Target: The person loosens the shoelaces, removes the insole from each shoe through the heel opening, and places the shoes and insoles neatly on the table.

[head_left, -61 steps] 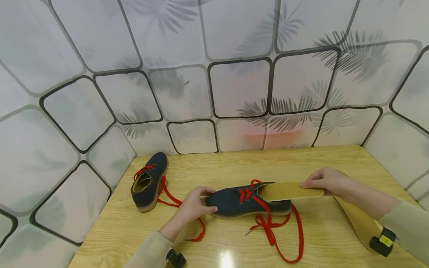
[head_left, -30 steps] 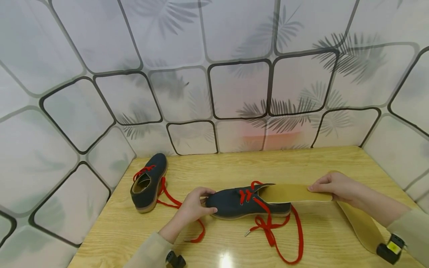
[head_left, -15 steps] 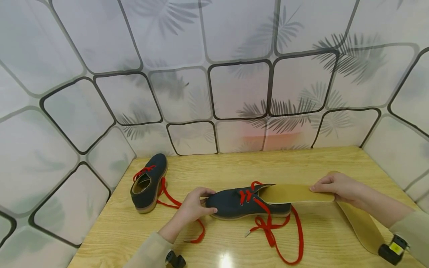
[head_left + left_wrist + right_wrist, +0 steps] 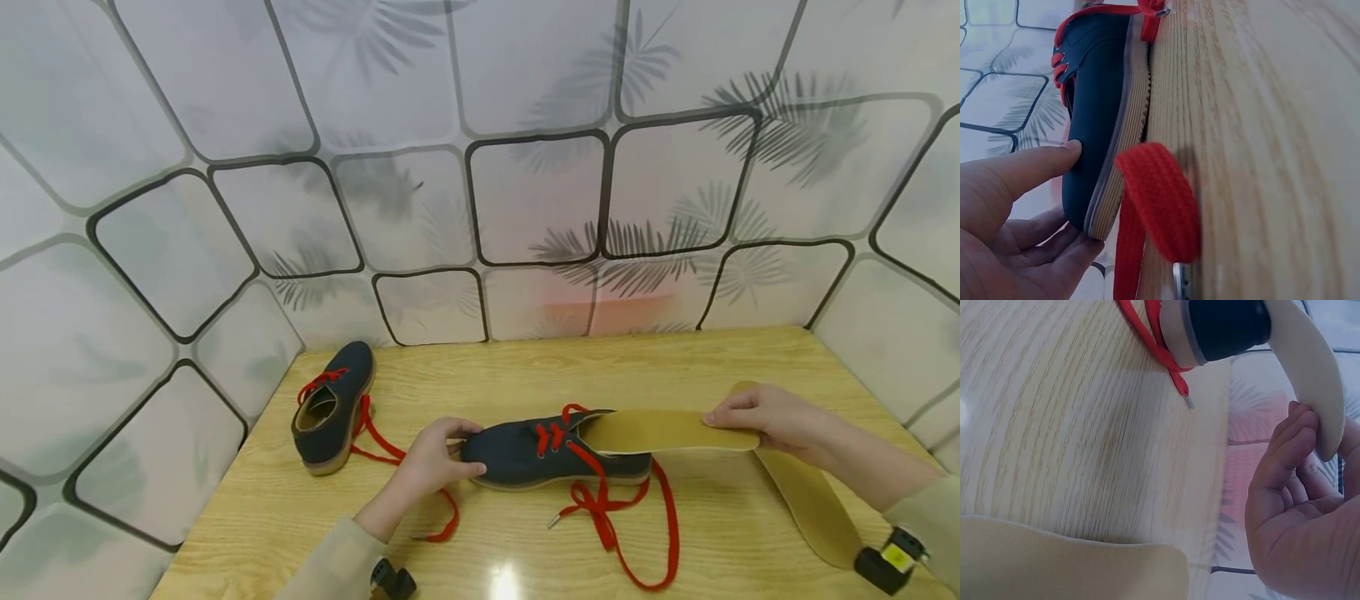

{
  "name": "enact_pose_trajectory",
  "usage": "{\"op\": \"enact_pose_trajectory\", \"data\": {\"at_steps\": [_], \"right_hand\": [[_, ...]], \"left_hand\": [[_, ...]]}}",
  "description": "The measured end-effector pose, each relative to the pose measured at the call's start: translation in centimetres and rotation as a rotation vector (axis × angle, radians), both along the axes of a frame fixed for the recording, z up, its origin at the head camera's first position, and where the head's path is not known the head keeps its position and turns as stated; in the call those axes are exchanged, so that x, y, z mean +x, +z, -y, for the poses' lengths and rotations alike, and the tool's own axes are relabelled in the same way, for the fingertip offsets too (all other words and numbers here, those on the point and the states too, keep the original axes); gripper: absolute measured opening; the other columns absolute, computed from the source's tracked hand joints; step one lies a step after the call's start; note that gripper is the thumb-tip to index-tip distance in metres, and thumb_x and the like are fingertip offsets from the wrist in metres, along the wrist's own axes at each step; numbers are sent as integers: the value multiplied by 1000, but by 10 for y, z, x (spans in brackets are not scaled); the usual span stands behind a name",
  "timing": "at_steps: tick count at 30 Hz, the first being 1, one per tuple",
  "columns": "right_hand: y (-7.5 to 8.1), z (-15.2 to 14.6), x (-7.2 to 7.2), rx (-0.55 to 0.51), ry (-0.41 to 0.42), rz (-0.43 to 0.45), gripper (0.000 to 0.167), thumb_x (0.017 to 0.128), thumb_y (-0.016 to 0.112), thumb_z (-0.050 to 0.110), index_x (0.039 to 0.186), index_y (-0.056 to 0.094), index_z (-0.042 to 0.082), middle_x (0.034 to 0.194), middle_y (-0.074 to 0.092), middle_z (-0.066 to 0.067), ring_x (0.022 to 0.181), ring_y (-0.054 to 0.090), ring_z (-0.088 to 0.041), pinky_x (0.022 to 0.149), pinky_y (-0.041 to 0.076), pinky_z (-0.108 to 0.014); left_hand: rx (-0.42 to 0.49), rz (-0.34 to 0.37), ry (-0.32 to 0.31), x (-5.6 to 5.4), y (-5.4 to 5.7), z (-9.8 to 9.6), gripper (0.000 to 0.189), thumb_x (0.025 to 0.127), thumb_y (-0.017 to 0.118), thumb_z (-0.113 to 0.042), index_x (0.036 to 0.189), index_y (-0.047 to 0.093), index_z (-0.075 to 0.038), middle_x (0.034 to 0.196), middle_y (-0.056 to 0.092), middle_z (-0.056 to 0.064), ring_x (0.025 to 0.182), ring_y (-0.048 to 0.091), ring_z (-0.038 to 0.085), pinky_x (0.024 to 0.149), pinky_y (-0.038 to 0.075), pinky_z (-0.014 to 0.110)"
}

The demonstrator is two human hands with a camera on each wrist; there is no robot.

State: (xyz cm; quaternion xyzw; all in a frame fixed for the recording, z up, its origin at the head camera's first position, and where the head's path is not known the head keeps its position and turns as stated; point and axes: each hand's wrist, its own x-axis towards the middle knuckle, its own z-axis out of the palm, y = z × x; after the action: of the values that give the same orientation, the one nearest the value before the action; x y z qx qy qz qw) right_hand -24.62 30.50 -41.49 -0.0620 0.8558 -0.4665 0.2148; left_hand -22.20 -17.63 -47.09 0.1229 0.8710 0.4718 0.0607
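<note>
My left hand (image 4: 433, 458) grips the toe of a dark navy shoe (image 4: 513, 454) with red laces, which lies on the table with its heel to the right. In the left wrist view the thumb presses the upper and the fingers curl round the toe tip. A tan insole (image 4: 667, 430) sticks far out of the shoe's opening; its front part is hidden inside. My right hand (image 4: 776, 421) pinches the insole's outer end, thumb on top. From the right wrist view, the insole's pale underside (image 4: 1310, 369) bends slightly between shoe and fingers.
A second navy shoe (image 4: 333, 412) stands at the table's left, its red lace trailing toward my left hand. Another tan insole (image 4: 813, 508) lies under my right forearm. A loose red lace (image 4: 671, 533) loops in front of the held shoe. Patterned cloth walls (image 4: 540, 200) border the table.
My right hand has moved to the right with the insole, so more of it shows outside the shoe. My left hand and the shoe have stayed in place.
</note>
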Motion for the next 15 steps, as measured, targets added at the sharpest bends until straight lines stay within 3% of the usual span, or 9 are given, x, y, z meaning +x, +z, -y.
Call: {"op": "enact_pose_trajectory", "data": {"at_steps": [6,15], "right_hand": [[1,-5,0,-27,16,21,21,107,65,23,108,84,14,97,66,16,83,54,-3,65,49,-20],[-3,-15,0,-80,24,46,20,108,65,23,103,84,18,96,68,14,87,60,-3,72,58,-22]], "left_hand": [[-8,-3,4,-1,-1,1,49,85,89,-1,130,69,0,132,66,19,128,64,41,107,61,49],[-10,5,-1,-3,0,0,49,84,89,0,128,70,0,131,66,20,127,64,41,106,61,48]]}}
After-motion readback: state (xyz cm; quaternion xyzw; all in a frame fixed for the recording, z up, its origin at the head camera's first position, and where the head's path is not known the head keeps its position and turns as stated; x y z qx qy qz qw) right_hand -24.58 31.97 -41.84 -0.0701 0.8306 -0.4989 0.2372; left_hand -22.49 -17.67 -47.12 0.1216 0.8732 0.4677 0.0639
